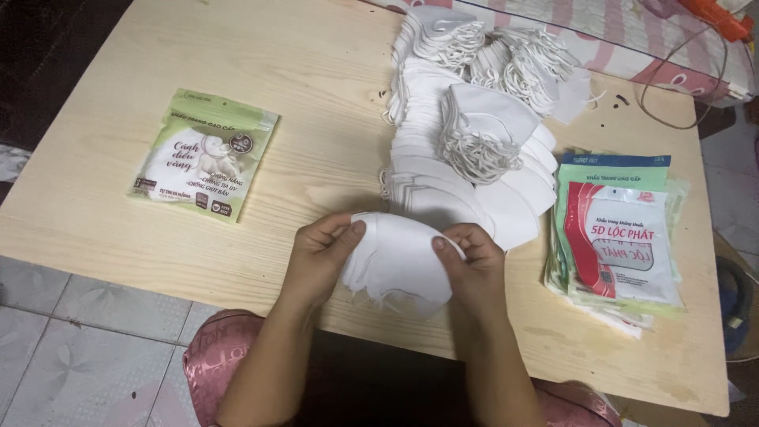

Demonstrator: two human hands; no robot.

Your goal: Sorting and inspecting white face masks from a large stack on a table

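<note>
- Nearest the camera, pink satin cloth (209,356) covers the person's lap at the table's near edge, over a pale tiled floor (87,340).
- The left hand (320,257) grips the left side of a small stack of white face masks (395,265), thumb on top and fingers curled beneath.
- The right hand (473,269) clasps the same stack from the right, thumb pressed on the upper face.
- The stack is plain white, folded flat into a rounded, curved-edge shape; several layers show at its lower edge, fanned slightly, and thin white ear loops hang out below. It is held just above the near edge of the light wooden table (261,71), between the two hands.
- Right of the hands, a pile of flat printed pouches (621,241) in green, white and red lies on the table, edges roughly aligned.
- Just beyond the hands, a long heap of white masks (466,150) runs away towards the far edge, overlapping like scales, with bunches of tangled ear loops on top.
- To the left, well apart from the heap, a single green and white pouch (205,154) lies flat.
- At the far right, a thin brown cable (672,71) loops over the table corner, beside a pink patterned fabric (617,39) and an orange object (715,16) whose kind I cannot tell.
</note>
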